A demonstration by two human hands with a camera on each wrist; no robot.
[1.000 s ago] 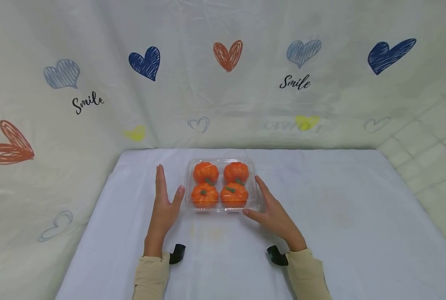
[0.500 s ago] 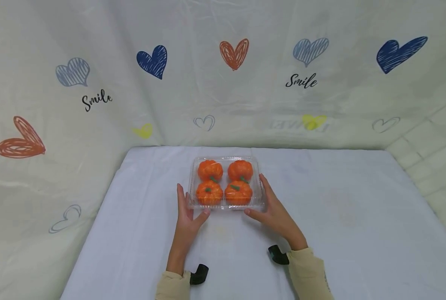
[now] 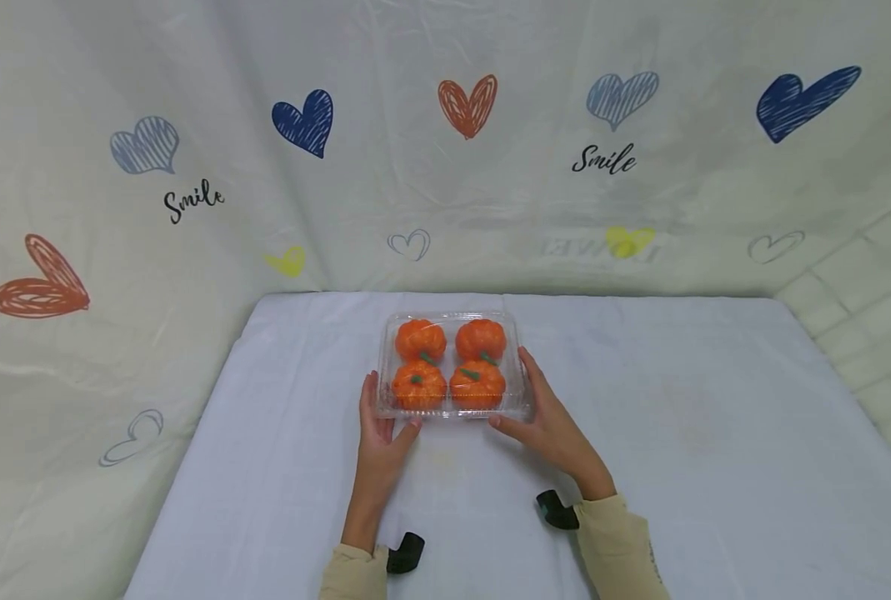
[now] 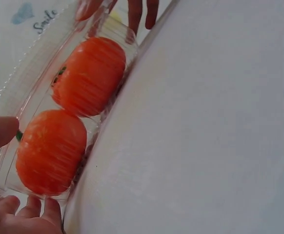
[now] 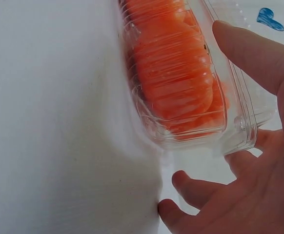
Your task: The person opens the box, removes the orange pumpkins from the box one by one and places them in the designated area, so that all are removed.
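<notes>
A clear plastic clamshell box with several orange toy pumpkins inside sits near the back of the table, its lid down. My left hand holds the front left corner, its thumb at the rim and its fingertips against the end wall. At the front right corner, my right hand holds the box between a thumb on the rim and fingers along the side. Two lower fingers of that hand stand apart from the plastic. Green stems show on the pumpkins in the head view.
A white cloth covers the table. Behind it hangs a pale sheet printed with hearts and the word "Smile". Black wrist mounts stick out inward from both beige sleeves.
My left hand has moved right and nearer, from beside the box to its front left corner, and its fingers have closed in. My right hand stays at its corner. The head view has shifted slightly.
</notes>
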